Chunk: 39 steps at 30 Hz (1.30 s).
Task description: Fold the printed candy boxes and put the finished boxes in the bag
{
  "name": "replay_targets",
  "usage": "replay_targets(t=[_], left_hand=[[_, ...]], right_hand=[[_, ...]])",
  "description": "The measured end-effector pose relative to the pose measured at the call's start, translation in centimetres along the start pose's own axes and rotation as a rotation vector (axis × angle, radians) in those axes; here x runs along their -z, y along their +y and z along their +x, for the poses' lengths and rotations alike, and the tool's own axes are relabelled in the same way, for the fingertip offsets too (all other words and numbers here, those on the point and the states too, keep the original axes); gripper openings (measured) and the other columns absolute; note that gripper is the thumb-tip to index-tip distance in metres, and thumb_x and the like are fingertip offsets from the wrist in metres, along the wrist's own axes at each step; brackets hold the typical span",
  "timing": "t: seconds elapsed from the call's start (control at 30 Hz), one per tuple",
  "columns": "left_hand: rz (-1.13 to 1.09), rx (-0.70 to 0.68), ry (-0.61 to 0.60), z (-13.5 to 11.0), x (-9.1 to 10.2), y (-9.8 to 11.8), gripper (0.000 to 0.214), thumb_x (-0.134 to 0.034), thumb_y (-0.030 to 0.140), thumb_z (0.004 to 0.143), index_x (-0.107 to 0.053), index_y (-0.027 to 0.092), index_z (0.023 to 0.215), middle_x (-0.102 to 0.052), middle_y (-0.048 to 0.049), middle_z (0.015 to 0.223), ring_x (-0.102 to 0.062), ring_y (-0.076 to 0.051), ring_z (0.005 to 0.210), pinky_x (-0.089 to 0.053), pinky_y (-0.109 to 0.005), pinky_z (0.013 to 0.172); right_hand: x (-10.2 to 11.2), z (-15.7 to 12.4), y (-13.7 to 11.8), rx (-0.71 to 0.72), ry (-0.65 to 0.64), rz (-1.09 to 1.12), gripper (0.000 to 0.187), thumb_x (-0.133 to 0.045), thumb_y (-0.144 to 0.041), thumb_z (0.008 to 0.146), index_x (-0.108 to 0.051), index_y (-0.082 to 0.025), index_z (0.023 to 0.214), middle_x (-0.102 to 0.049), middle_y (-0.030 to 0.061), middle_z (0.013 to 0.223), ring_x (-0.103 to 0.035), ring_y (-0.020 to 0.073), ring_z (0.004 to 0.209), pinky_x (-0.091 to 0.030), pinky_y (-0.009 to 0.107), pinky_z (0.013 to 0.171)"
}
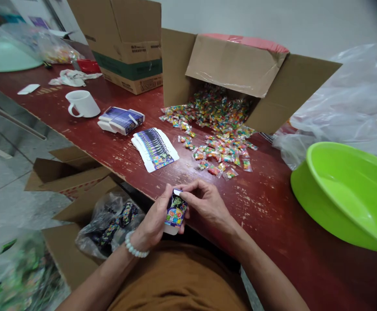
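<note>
A small printed candy box (176, 211), dark with bright pictures, is held over the table's front edge. My left hand (157, 216) wraps around it from the side and below, a pale flap sticking out at its bottom end. With thumb and fingers, my right hand (204, 201) pinches the white flap at the box's top. Beyond my hands lies a fanned stack of flat candy boxes (156, 149). To its right, small clear packets of colourful candies (220, 151) spread across the red table (256, 207). What is inside the held box cannot be seen.
A cardboard carton (230, 65) on its side spills candy packets. A green basin (337, 203) stands at right. At left are a white mug (82, 103), a bundle of flat boxes (121, 120) and a tall carton (126, 52). Below sits an open carton (65, 242) with a plastic bag.
</note>
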<state>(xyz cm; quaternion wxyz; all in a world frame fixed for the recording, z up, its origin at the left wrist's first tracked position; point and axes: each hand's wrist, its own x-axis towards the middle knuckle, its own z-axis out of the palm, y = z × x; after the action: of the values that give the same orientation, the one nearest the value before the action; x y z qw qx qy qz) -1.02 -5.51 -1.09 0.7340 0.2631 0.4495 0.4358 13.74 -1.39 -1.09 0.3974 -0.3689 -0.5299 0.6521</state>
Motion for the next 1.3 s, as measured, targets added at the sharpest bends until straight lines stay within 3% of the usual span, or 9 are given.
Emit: replay_targets(t=[0.13,0.3,0.53,0.6,0.77,0.93,1.03,1.2,1.3], left_hand=[[0.155,-0.087,0.016,0.2,-0.1,-0.2,0.071,-0.039,0.076,0.088,-0.069,0.012,0.100,-0.065,-0.0047,0.060,-0.057,-0.012,0.039,-0.044,-0.021,0.039],[0.209,-0.120,0.008,0.3,0.4,-0.4,0.073,-0.037,0.076,0.089,-0.065,0.014,0.116,-0.067,-0.0038,0.061,-0.056,-0.012,0.039,-0.044,-0.020,0.038],[0.167,-0.039,0.049,0.7,0.5,-1.3,0.075,-0.036,0.076,0.089,-0.064,0.015,0.122,-0.067,-0.0031,0.060,-0.056,-0.013,0.037,-0.044,-0.021,0.036],[0.167,-0.033,0.054,1.0,0.3,-1.3,0.075,-0.039,0.076,0.088,-0.064,0.015,0.122,-0.067,-0.0030,0.061,-0.055,-0.012,0.036,-0.043,-0.021,0.035],[0.262,-0.078,0.013,1.1,0.4,-0.2,0.075,-0.043,0.075,0.088,-0.064,0.016,0.129,-0.066,-0.0031,0.062,-0.056,-0.011,0.038,-0.043,-0.019,0.037],[0.369,-0.066,0.000,0.8,0.6,0.0,0.081,-0.040,0.077,0.087,-0.064,0.014,0.130,-0.066,-0.0047,0.063,-0.056,-0.011,0.040,-0.043,-0.018,0.038],[0.338,-0.056,0.007,0.8,0.5,-0.4,0.080,-0.041,0.077,0.087,-0.062,0.014,0.132,-0.064,-0.0032,0.062,-0.056,-0.011,0.039,-0.044,-0.020,0.038],[0.224,-0.062,0.047,1.1,0.5,-0.9,0.076,-0.041,0.076,0.087,-0.062,0.014,0.127,-0.062,-0.0011,0.056,-0.056,-0.012,0.037,-0.042,-0.019,0.037],[0.100,0.012,0.050,1.2,0.4,-0.9,0.069,-0.045,0.075,0.087,-0.059,0.018,0.125,-0.064,-0.0003,0.061,-0.057,-0.013,0.038,-0.044,-0.021,0.037]], right_hand=[[-0.1,0.7,-0.6,-0.077,-0.028,0.026,0.026,-0.076,-0.041,0.078,-0.068,-0.019,0.090,-0.070,-0.0012,0.069,-0.061,0.0109,0.042,-0.048,0.023,0.042],[0.2,0.9,-1.2,-0.127,-0.050,0.091,0.026,-0.078,-0.041,0.076,-0.069,-0.018,0.083,-0.072,0.0007,0.067,-0.061,0.0139,0.041,-0.049,0.026,0.040],[-0.1,-0.6,-0.4,0.204,0.053,-0.316,0.017,-0.068,-0.038,0.088,-0.076,-0.023,0.092,-0.073,0.0052,0.093,-0.067,0.0170,0.078,-0.055,0.029,0.068],[-0.1,-0.6,-0.2,0.180,0.084,-0.306,0.018,-0.069,-0.039,0.087,-0.074,-0.023,0.092,-0.072,0.0043,0.091,-0.066,0.0152,0.071,-0.053,0.028,0.063],[0.5,0.3,-0.5,-0.046,-0.031,-0.052,0.025,-0.070,-0.043,0.083,-0.069,-0.019,0.090,-0.070,-0.0003,0.070,-0.062,0.0131,0.048,-0.049,0.026,0.047],[1.4,0.8,-0.6,0.053,0.033,-0.308,0.013,-0.070,-0.031,0.080,-0.073,-0.019,0.078,-0.073,0.0002,0.070,-0.060,0.0115,0.052,-0.046,0.023,0.050],[1.5,0.6,-0.7,0.119,0.052,-0.431,0.010,-0.069,-0.027,0.082,-0.074,-0.020,0.077,-0.075,0.0024,0.076,-0.064,0.0148,0.065,-0.050,0.027,0.061],[0.8,-0.3,-1.0,0.296,-0.108,-0.405,0.017,-0.057,-0.028,0.095,-0.074,-0.025,0.092,-0.073,0.0055,0.110,-0.066,0.0199,0.102,-0.050,0.040,0.095],[1.7,0.2,-0.4,0.311,-0.129,-0.489,0.018,-0.056,-0.028,0.095,-0.074,-0.027,0.098,-0.070,0.0058,0.109,-0.064,0.0200,0.102,-0.049,0.040,0.095]])
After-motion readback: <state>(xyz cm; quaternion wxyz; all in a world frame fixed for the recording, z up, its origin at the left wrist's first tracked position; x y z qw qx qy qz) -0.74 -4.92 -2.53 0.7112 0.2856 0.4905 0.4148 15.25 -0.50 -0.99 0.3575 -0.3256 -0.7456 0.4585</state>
